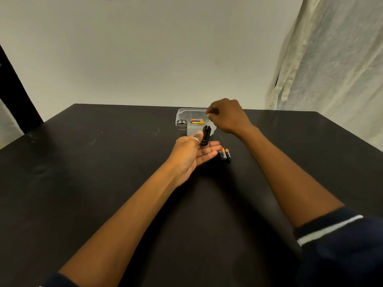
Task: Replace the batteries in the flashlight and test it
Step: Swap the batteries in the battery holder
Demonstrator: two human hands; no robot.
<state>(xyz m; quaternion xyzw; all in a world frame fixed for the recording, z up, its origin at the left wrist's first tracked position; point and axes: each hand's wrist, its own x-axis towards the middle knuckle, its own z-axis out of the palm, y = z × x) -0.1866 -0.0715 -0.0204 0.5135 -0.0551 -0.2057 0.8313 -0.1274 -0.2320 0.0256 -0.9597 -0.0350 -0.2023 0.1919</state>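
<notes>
A wide black table spreads nearest the person. The left hand, palm up, pinches a black battery holder, with loose batteries just beside its fingertips. Beyond, a silver flashlight tube stands upright beside a clear tub near the far edge. The right hand hovers curled over the tub, its grasp impossible to tell.

Left hand: palm up, thumb pinning a black battery holder against the fingers.
Right hand: curled over the clear container near the worktop's far edge; what it holds is unclear.
Flashlight body: silver, upright, beside the container.
Loose batteries: three, by the left fingertips.
</notes>
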